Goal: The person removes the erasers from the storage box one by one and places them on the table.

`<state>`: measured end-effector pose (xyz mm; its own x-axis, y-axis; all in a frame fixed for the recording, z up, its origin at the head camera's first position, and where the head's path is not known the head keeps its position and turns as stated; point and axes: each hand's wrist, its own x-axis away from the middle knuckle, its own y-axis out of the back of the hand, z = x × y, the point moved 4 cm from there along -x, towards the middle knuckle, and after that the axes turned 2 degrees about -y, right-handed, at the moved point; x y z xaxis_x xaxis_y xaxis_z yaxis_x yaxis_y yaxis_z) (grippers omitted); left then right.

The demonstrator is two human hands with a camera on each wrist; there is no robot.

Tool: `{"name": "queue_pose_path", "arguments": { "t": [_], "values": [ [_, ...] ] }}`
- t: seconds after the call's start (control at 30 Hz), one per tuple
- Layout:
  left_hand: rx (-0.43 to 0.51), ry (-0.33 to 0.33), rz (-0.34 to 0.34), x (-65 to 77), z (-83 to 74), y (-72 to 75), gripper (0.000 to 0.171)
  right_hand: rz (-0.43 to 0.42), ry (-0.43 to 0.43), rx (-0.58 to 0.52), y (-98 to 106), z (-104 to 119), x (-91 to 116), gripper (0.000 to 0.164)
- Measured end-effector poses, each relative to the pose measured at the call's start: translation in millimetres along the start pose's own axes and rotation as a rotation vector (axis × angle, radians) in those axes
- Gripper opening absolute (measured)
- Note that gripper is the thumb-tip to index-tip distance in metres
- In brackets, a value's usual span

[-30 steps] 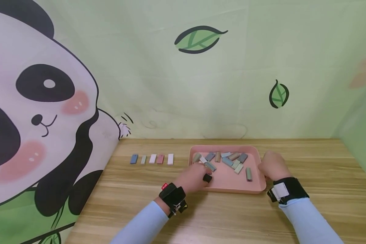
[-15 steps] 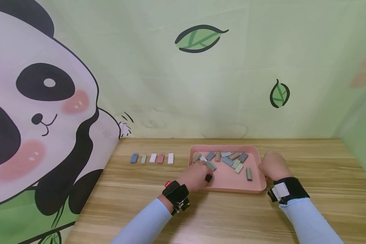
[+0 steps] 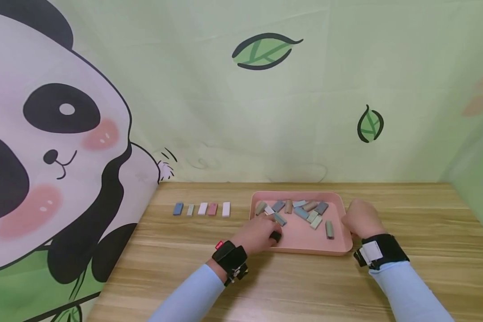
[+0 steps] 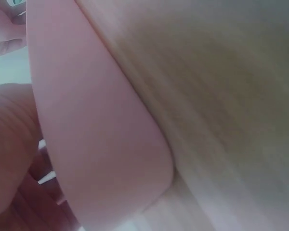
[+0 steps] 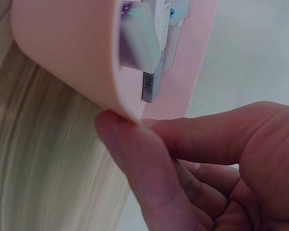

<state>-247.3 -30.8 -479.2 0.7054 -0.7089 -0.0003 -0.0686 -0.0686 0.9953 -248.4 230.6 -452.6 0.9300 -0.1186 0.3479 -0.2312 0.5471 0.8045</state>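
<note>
My right hand (image 3: 362,218) pinches the right rim of a pink tray (image 3: 306,245) between thumb and index finger; the right wrist view shows this grip (image 5: 154,144) close up. My left hand (image 3: 258,233) reaches over the tray's front left corner, fingers down inside it. A small black patch (image 3: 275,236) shows at that hand's right side. In the left wrist view the tray's pink wall (image 4: 96,125) covers most of the fingers, and I cannot tell what they hold. Beside them lies a blue-grey block (image 3: 280,218). Several small blocks in grey, blue, tan and pale green fill the tray's back half.
Left of the tray, several small blocks stand in a row: a blue one (image 3: 178,209), a pale green one (image 3: 190,209), a white one (image 3: 202,209), a red one (image 3: 212,209) and another white one (image 3: 226,209). A panda-printed cloth (image 3: 201,112) hangs behind the wooden table (image 3: 306,286).
Inside the tray's left end my left hand has shifted slightly right and back. My right hand keeps its hold on the rim, and the blocks lie as before.
</note>
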Motion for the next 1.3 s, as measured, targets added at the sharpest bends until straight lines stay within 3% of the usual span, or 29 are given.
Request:
{"name": "queue_pose_path", "arguments": {
  "t": [0.17,0.3,0.43,0.53,0.63,0.77,0.9,1.07,1.17,1.3],
  "values": [
    [0.058,-0.041,-0.017,1.6,2.2,-3.3,0.008,0.004,-0.005,-0.004,0,-1,-1,0.018],
    [0.183,-0.069,-0.065,2.4,5.9,-4.7,0.008,0.003,-0.007,0.001,0,-2,-2,0.018],
    [0.327,-0.036,-0.124,7.6,11.9,-0.7,0.004,0.005,-0.010,0.003,-1,-1,-2,0.019],
    [0.432,0.045,-0.170,13.0,21.5,7.3,0.011,0.006,-0.013,0.006,-1,-1,-2,0.019],
    [0.494,0.141,-0.256,20.1,34.9,21.3,0.012,0.004,-0.012,0.011,-1,-2,-2,0.019],
    [0.506,0.310,-0.402,34.5,55.5,40.3,0.018,-0.001,-0.003,0.010,0,-2,-3,0.019],
    [0.524,0.501,-0.501,53.4,77.1,46.7,0.027,-0.003,0.006,0.011,0,-2,-4,0.020],
    [0.515,0.671,-0.533,73.4,95.8,40.6,0.025,0.008,0.003,0.010,1,-1,-2,0.020],
    [0.481,0.716,-0.516,81.5,101.8,34.5,0.022,0.011,0.003,0.014,1,0,-1,0.020],
    [0.425,0.769,-0.478,90.7,106.0,26.6,0.033,0.014,0.008,0.021,-1,0,-2,0.020]
  ]
}}
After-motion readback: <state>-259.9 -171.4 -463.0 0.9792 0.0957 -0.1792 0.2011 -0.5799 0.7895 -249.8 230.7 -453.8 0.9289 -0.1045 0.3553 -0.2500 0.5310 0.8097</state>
